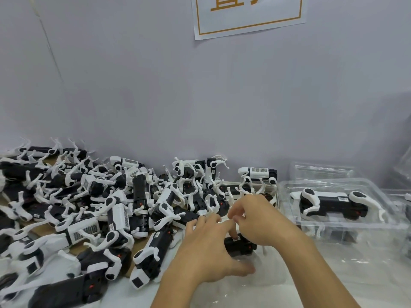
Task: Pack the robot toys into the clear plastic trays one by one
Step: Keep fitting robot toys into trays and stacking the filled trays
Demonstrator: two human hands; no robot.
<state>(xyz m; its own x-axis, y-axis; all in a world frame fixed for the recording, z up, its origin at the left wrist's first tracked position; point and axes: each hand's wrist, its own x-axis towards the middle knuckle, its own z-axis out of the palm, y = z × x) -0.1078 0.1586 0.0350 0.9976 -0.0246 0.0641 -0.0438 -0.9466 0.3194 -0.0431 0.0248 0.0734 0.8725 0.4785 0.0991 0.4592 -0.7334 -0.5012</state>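
While both hands [213,247] [260,221] grip it from above, the toy [239,244] lies crosswise over the tray [262,272].

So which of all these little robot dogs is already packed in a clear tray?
The robot toy lying in the top clear tray at the right; the others sit loose in the pile or under the hands.

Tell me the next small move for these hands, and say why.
Probably press the robot toy down until it seats in the clear tray under it. Both hands are on it: the left hand cups its near side, and the right hand pinches at its top. It looks only partly settled, unlike the packed toy lying flat in the closed tray to the right.
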